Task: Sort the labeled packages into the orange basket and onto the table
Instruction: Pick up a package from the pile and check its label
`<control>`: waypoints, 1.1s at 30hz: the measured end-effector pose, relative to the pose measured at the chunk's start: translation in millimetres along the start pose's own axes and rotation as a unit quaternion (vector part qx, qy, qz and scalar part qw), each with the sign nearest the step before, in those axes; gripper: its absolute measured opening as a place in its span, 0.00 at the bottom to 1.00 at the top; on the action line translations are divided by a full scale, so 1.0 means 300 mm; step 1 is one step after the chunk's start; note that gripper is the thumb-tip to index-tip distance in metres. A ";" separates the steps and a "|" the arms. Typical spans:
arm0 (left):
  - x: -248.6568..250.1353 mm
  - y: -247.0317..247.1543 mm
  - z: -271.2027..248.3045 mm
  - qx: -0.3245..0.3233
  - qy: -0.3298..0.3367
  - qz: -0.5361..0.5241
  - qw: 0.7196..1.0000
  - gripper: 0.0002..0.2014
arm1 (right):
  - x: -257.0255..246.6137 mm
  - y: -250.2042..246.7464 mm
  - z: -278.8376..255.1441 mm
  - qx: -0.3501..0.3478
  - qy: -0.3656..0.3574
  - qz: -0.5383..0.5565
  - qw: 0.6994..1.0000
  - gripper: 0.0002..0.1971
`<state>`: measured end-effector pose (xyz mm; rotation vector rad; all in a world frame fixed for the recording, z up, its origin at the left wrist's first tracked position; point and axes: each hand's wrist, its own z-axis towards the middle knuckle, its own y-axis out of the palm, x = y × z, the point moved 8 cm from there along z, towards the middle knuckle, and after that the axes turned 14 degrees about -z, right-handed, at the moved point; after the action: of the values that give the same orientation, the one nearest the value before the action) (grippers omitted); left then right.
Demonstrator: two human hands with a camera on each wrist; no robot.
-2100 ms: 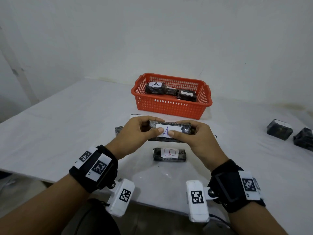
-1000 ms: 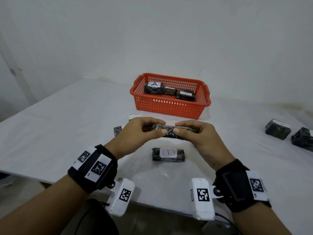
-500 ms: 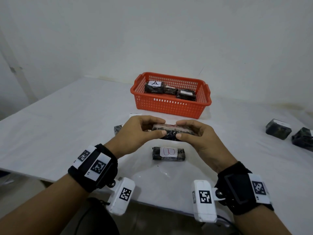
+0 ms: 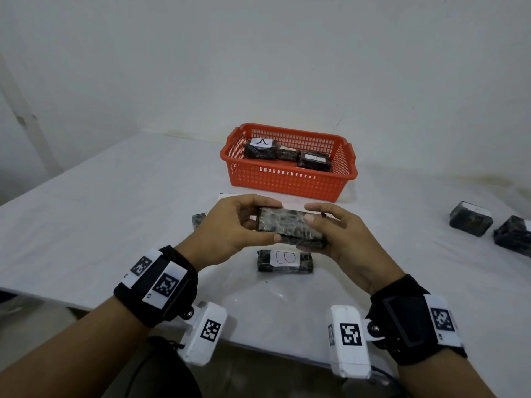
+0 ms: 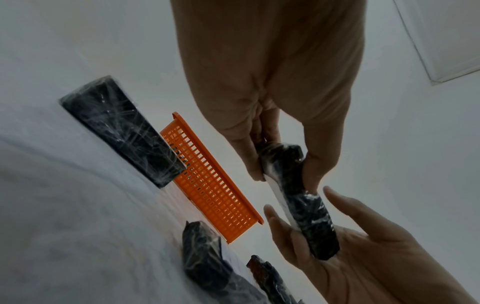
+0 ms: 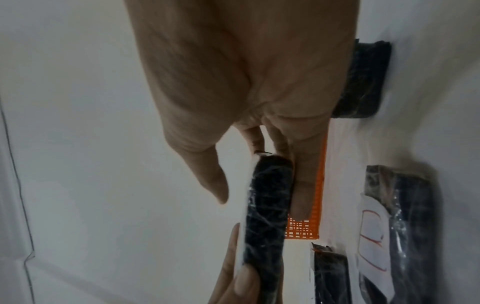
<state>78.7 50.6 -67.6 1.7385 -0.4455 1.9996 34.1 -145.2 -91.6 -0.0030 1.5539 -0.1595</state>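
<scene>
I hold a dark plastic-wrapped package above the table in both hands. My left hand pinches its left end, and my right hand curls round its right end. Its dark back faces the head camera. The white label shows only as an edge in the left wrist view and as a strip in the right wrist view. The orange basket stands behind my hands with three dark packages inside, one labeled A. A package labeled B lies on the table below my hands.
Another dark package lies on the table, partly hidden behind my left hand. Two more sit at the far right. The white table's front edge runs just beyond my wrists. A white wall rises behind the basket.
The package showed its A label to the head camera before. Both hands have turned it over, so its dark back now faces up and the label points away.
</scene>
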 end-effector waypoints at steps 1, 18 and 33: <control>0.000 0.001 0.000 -0.006 0.000 0.000 1.000 0.26 | 0.002 0.004 0.001 -0.004 0.008 0.000 1.000 0.15; 0.019 0.006 0.006 0.043 0.030 0.009 0.999 0.12 | -0.026 0.018 -0.013 0.031 -0.024 -0.034 0.999 0.12; 0.016 -0.002 0.007 0.051 0.033 -0.003 0.998 0.12 | -0.025 0.017 -0.021 0.004 -0.033 -0.062 0.997 0.14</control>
<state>80.3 50.6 -62.6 1.7245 -0.3205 2.1019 28.2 -138.7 -84.9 -0.0985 1.4872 -0.2616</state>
